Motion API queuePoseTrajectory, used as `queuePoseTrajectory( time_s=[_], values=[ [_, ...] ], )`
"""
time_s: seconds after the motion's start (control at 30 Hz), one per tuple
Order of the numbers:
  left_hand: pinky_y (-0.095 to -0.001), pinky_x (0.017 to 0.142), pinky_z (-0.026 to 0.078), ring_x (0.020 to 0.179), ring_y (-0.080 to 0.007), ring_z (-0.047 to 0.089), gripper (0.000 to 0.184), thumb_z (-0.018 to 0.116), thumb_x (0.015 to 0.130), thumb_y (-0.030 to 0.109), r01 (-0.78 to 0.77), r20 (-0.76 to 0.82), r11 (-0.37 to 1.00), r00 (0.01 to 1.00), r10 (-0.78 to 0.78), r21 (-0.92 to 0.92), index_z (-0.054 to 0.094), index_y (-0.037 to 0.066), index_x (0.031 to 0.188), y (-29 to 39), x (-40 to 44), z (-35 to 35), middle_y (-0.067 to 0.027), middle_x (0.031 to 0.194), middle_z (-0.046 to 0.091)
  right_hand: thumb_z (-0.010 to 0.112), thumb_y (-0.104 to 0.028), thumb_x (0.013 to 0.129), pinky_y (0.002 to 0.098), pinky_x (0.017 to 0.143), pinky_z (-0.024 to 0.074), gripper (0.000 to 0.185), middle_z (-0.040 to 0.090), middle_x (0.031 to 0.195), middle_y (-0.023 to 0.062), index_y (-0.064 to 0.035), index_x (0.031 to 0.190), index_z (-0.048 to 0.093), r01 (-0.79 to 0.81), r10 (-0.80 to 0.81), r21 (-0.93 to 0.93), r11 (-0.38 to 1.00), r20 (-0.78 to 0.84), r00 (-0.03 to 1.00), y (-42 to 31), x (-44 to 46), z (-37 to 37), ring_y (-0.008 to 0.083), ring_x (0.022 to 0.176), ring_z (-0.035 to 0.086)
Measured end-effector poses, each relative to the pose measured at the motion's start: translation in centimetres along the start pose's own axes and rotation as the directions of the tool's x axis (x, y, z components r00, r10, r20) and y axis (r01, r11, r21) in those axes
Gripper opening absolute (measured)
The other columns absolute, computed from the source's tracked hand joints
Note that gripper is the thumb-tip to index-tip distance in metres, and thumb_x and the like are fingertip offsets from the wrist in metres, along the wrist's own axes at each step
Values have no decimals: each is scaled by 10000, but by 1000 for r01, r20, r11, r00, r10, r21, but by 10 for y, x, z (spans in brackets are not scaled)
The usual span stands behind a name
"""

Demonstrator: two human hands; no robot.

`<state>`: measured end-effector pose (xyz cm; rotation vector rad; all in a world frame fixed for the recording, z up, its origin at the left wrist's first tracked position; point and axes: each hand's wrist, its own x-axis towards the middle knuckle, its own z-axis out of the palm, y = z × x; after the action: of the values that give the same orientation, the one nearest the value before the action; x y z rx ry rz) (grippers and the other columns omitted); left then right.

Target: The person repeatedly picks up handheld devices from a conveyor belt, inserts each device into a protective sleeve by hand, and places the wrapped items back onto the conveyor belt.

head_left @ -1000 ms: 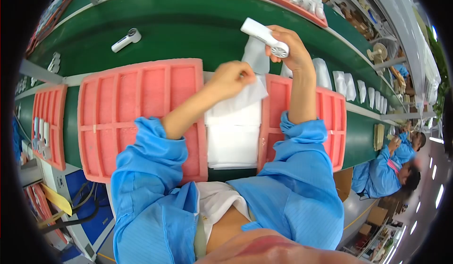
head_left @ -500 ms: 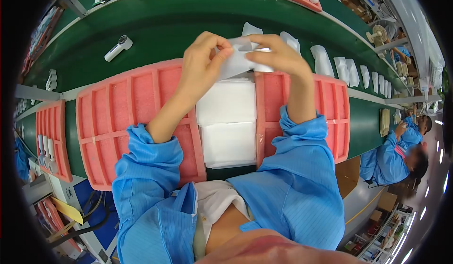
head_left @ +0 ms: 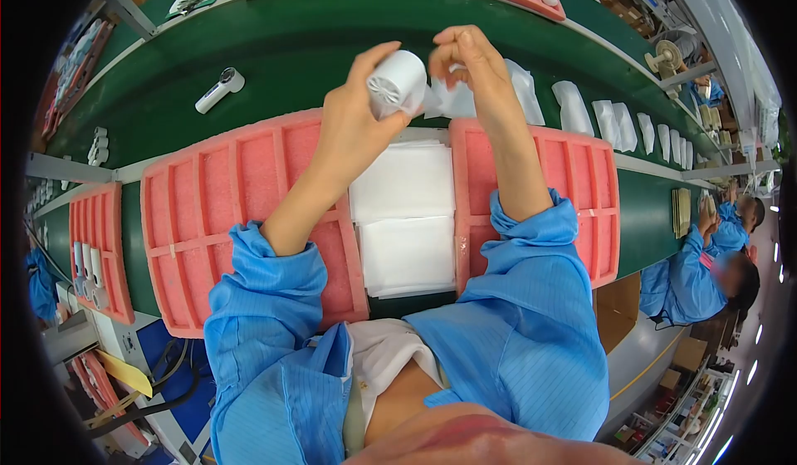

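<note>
My left hand (head_left: 357, 100) is wrapped round a white cylindrical device (head_left: 400, 76), raised above the tray edge with its vented round end facing me. Thin white wrapping (head_left: 425, 104) shows beside it; how much covers the device is hidden. To the right, my right hand (head_left: 481, 70) is raised apart from it, fingers loosely bent and a little blurred, with nothing visible in them. Below both hands lie two stacks of white sleeves (head_left: 403, 183), between the left pink foam tray (head_left: 212, 187) and the right pink foam tray (head_left: 556, 166).
A white handheld device with a round head (head_left: 220, 90) lies on the green belt (head_left: 282, 58). White wrapped pieces (head_left: 573, 108) line the belt to the right. Another pink tray (head_left: 104, 249) holds white devices at far left. Co-workers in blue (head_left: 697, 257) sit at right.
Both hands were together at a white sleeve. Now my left hand has turned the device with its vented end toward me, and my right hand has moved up and away from it.
</note>
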<state>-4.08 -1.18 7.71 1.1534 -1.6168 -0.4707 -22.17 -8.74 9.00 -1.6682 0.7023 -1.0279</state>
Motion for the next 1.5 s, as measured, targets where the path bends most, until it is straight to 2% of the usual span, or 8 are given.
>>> queuePoseTrajectory(
  time_s=[0.13,0.27,0.37,0.47,0.63,0.8,1.3,1.5],
  values=[
    [-306,720,546,912,-197,644,625,810,748,164,54,-101,937,990,-94,-345,486,68,1274,3,5,-6,-111,1061,650,445,-575,949,357,1076,313,745,416,1420,121,-54,1466,318,-121,21,437,891,227,974,7,0,32,219,1345,350],
    [-257,683,538,873,-156,643,330,723,833,69,-80,-184,997,980,80,10,539,16,1101,6,5,-15,-136,1099,654,743,-301,827,359,1095,283,878,373,1430,141,-94,1507,227,-136,-26,501,855,303,953,7,-7,42,231,1366,309],
    [-248,591,497,786,-114,619,207,665,890,98,-203,-86,959,971,223,196,550,8,1036,5,7,-19,-116,1060,673,793,-199,754,351,1059,339,954,418,1388,149,-89,1508,218,-76,-7,330,941,242,970,8,-7,48,225,1316,379],
    [-263,549,482,593,-174,612,191,674,877,148,60,-148,974,985,-93,-217,561,16,954,-4,7,-18,-93,981,672,810,-127,694,336,976,422,914,517,1291,122,-91,1467,323,-172,130,350,921,139,982,-2,-6,54,204,1199,497],
    [-347,552,467,589,-223,611,155,608,907,206,17,-318,945,944,93,327,572,64,958,-4,8,-14,-83,874,660,788,-152,696,320,822,496,529,659,1033,79,-83,1189,609,-226,224,70,972,40,974,34,29,53,199,942,626],
    [-368,543,466,643,-260,639,80,656,824,157,-59,194,950,981,-1,306,627,111,882,-29,-12,13,-85,872,655,677,-380,784,460,915,470,503,599,1177,221,-59,1168,624,11,29,-711,703,44,999,159,71,55,410,1050,571],
    [-453,719,512,863,-363,632,362,729,770,245,-75,559,954,822,-105,290,601,32,1033,-67,-77,82,-181,1048,611,677,-313,813,424,1006,422,522,520,1314,194,-57,1253,565,462,-365,-572,678,284,887,71,141,226,381,1204,496],
    [-444,708,516,858,-346,642,265,687,790,221,-88,205,979,971,125,-184,622,29,961,-65,-96,77,-172,991,621,677,-320,820,418,934,482,484,560,1290,143,-70,1224,586,186,222,-860,475,322,920,97,159,248,332,1155,556]
  ],
)
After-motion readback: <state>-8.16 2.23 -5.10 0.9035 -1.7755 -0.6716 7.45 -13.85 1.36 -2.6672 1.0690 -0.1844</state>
